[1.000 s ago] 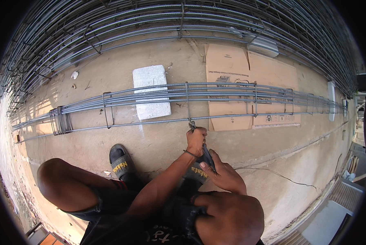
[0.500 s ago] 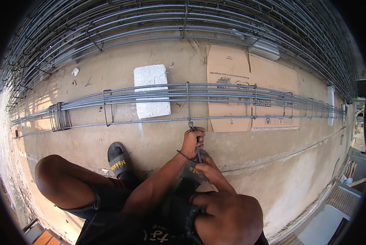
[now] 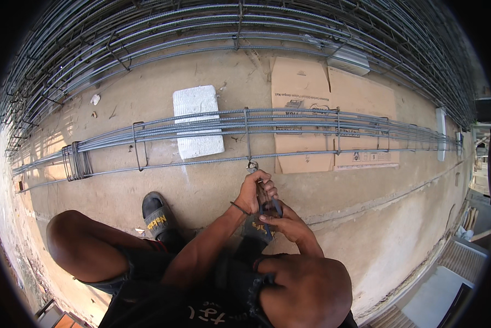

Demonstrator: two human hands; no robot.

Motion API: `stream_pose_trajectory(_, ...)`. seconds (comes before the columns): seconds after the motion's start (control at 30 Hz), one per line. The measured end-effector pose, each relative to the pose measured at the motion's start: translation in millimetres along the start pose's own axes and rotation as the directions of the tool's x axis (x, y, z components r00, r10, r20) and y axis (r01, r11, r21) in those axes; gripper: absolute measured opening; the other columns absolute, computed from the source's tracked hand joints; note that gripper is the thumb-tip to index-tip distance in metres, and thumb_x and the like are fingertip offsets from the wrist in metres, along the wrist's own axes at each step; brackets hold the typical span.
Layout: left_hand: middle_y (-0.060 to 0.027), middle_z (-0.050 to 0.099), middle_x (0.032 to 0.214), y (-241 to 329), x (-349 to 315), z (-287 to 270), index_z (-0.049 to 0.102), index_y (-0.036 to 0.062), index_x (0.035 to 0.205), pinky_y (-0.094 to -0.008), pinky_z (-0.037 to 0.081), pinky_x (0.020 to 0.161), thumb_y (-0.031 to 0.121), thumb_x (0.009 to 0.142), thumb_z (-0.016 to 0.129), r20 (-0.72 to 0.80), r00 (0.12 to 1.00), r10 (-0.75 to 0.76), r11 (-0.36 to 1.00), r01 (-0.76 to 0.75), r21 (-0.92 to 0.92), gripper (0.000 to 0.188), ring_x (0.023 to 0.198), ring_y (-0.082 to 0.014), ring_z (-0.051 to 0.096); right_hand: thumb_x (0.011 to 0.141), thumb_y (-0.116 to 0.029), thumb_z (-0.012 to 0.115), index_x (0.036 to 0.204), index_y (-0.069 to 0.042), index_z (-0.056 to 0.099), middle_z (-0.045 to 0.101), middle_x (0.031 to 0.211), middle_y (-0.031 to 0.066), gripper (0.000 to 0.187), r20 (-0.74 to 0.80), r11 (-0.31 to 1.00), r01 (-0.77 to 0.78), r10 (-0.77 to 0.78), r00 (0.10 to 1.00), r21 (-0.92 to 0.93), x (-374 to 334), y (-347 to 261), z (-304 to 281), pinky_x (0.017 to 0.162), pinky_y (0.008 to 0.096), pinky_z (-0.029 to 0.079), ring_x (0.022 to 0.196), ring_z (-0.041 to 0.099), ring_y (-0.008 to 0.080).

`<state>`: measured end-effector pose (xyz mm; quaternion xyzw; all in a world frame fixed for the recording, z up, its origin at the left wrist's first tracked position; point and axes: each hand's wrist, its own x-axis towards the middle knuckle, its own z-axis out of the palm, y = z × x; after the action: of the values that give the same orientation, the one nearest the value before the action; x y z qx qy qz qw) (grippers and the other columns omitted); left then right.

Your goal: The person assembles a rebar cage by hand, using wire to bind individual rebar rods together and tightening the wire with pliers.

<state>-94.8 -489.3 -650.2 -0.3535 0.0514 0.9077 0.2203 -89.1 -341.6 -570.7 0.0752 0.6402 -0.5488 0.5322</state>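
Observation:
A pair of pincers (image 3: pixel 252 165) has its jaws at the near bar of a long rebar cage (image 3: pixel 201 165), where a square stirrup (image 3: pixel 248 134) meets that bar. My left hand (image 3: pixel 256 191) is wrapped round the pincers just below the head. Lower down, my right hand (image 3: pixel 285 223) holds the handles, which stand apart in a V. Any tie wire in the jaws is too small to make out.
A white foam block (image 3: pixel 199 146) and flattened cardboard (image 3: pixel 300 76) lie under the cage. More stacked rebar cages (image 3: pixel 174 41) fill the far side. A bundle of loose stirrups (image 3: pixel 80 164) hangs at the cage's left end. My sandalled foot (image 3: pixel 159 213) is on the concrete floor.
The pincers' handles have spread from nearly together to a V. My right hand has shifted slightly right, and the whole view has moved a little.

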Motion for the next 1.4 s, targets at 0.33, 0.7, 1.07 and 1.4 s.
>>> stream_pose_trajectory(0.33, -0.0098, 0.063, 0.084, 0, -10, 5, 0.060, 0.0100, 0.100, -0.0398, 0.046, 0.074, 0.026, 0.082, 0.060, -0.049, 0.995, 0.085, 0.992, -0.080, 0.096, 0.024, 0.081, -0.0258, 0.062, 0.082, -0.013, 0.067, 0.092, -0.004, 0.048, 0.058, 0.079, 0.0135, 0.024, -0.321, 0.840, -0.127, -0.059, 0.945, -0.528, 24, 45, 5, 0.060, 0.0365, 0.049, 0.070, 0.062, 0.0274)
stream_pose_trajectory(0.7, 0.0008, 0.036, 0.054, -14, 21, 13, 0.037, 0.0169, 0.062, -0.0371, 0.041, 0.061, 0.022, 0.086, 0.063, -0.092, 0.984, 0.154, 0.981, -0.163, -0.102, 0.036, 0.053, -0.0176, 0.041, 0.071, -0.026, 0.079, 0.101, 0.000, 0.050, 0.062, 0.090, 0.0208, 0.049, -0.301, 0.341, -0.107, -0.587, 0.752, -0.934, -7, -4, -5, 0.070, 0.0438, 0.054, 0.081, 0.066, 0.0377)
stream_pose_trajectory(1.07, -0.0028, 0.048, 0.056, 3, 15, -18, 0.049, 0.0143, 0.065, -0.0352, 0.043, 0.062, 0.028, 0.087, 0.061, 0.158, 0.984, -0.078, 0.997, 0.074, 0.030, 0.029, 0.056, -0.0192, 0.050, 0.089, -0.014, 0.067, 0.101, -0.005, 0.048, 0.067, 0.087, 0.0149, 0.024, 0.153, 0.933, -0.258, 0.226, 0.962, 0.250, 17, 42, -4, 0.068, 0.0398, 0.053, 0.081, 0.069, 0.0312)
stream_pose_trajectory(1.4, -0.0119, 0.063, 0.080, -35, 42, 54, 0.061, 0.0054, 0.093, -0.0364, 0.053, 0.074, 0.031, 0.086, 0.063, -0.423, 0.859, 0.289, 0.957, -0.277, 0.091, 0.027, 0.080, -0.0260, 0.064, 0.080, -0.006, 0.059, 0.107, -0.002, 0.041, 0.062, 0.089, 0.0232, 0.033, -0.352, 0.321, -0.228, -0.410, 0.841, -0.919, 19, 12, -37, 0.070, 0.0489, 0.054, 0.086, 0.064, 0.0430)
